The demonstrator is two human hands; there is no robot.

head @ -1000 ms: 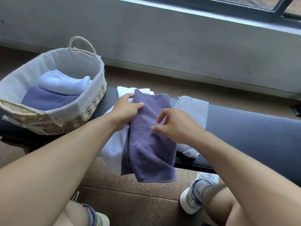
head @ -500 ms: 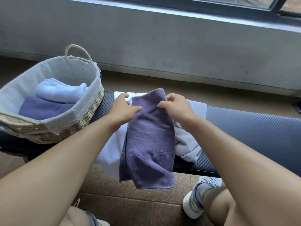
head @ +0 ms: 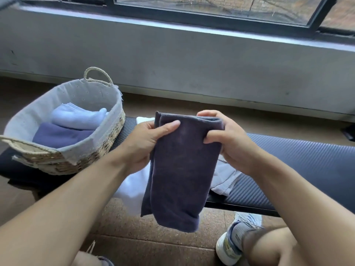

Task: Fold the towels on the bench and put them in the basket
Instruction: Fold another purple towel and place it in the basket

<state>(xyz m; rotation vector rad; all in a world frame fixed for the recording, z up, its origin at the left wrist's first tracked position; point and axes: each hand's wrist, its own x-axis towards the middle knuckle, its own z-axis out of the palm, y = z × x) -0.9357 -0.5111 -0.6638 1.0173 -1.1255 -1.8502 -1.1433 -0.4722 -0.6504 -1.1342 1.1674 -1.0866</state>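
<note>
Far to the left of the left hand sits a woven basket (head: 90, 158) with a pale cloth lining, resting on the bench (head: 307, 160). Inside it lie two folded towels: a dark blue one (head: 57, 134) nearer the person and a light blue one (head: 76, 117) just beyond, touching it.

The left hand (head: 146, 143) grips the upper left edge of the purple towel (head: 182, 169), thumb lying across the front of the cloth and the other fingers curled behind it. Below and behind this hand a white towel (head: 132, 189) lies on the bench and droops over its near edge.

The purple towel hangs between the two hands, held up above the bench, folded lengthwise into a narrow strip whose lower end dangles past the bench edge toward the floor.

The right hand (head: 228, 143) grips the upper right edge of the towel, fingers curled round the fold and the thumb behind. Under this hand a pale grey towel (head: 224, 179) with a stitched hem lies crumpled on the bench. Below the right forearm a shoe (head: 234, 240) stands on the tiled floor. Beyond both hands a grey wall rises to a window (head: 211, 6).
</note>
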